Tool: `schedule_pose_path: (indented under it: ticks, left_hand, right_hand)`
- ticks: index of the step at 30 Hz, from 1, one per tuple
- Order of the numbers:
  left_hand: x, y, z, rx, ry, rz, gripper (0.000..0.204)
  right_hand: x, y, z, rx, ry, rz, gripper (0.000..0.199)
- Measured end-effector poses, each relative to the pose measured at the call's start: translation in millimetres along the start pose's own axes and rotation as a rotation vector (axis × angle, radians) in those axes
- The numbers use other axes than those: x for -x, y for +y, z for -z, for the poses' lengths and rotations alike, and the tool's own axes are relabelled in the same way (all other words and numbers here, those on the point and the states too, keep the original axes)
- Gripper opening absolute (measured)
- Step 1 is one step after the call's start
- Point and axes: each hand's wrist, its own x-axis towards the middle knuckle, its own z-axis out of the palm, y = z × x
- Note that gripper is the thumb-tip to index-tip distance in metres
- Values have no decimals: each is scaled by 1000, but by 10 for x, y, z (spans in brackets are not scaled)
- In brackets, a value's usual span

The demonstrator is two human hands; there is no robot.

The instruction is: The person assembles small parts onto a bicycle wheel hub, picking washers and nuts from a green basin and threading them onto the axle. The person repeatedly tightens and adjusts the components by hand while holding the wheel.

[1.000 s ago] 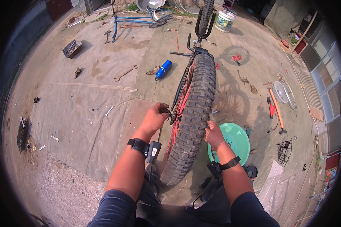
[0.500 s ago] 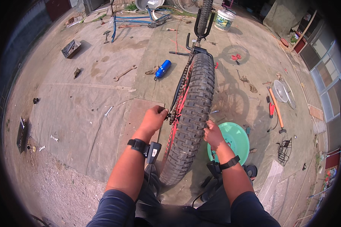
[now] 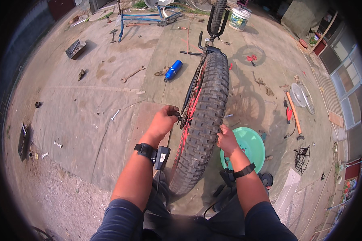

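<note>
Left hand point(image 3: 163, 120) curled at chain point(image 3: 188, 105), right hand point(image 3: 227, 140) fingers pressed on knobby rear tyre point(image 3: 203, 120), green basin point(image 3: 249, 145) just beside, blue bottle point(image 3: 173, 70) & wrench point(image 3: 132, 74) further off.

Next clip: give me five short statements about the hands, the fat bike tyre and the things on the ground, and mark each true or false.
1. The left hand grips at the chain side of the knobby tyre. True.
2. The right hand holds the hammer. False: it rests on the tyre's right side; the orange-handled hammer lies on the ground, apart from it.
3. A green basin sits on the ground right of the tyre. True.
4. The blue bottle stands upright. False: it lies on its side, left of the wheel.
5. Both wrists are bare. False: each wears a black strap.
</note>
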Motion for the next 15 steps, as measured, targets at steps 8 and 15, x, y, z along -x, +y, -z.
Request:
schedule_pose_path:
  ticks: [8,15]
  left_hand:
    - [73,137,-39,-227,47,24,29]
    - [85,215,-15,-424,62,170,32]
  right_hand:
    - [-6,7,1,-56,-2,38,29]
    - [-79,187,55,-212,-10,43,37]
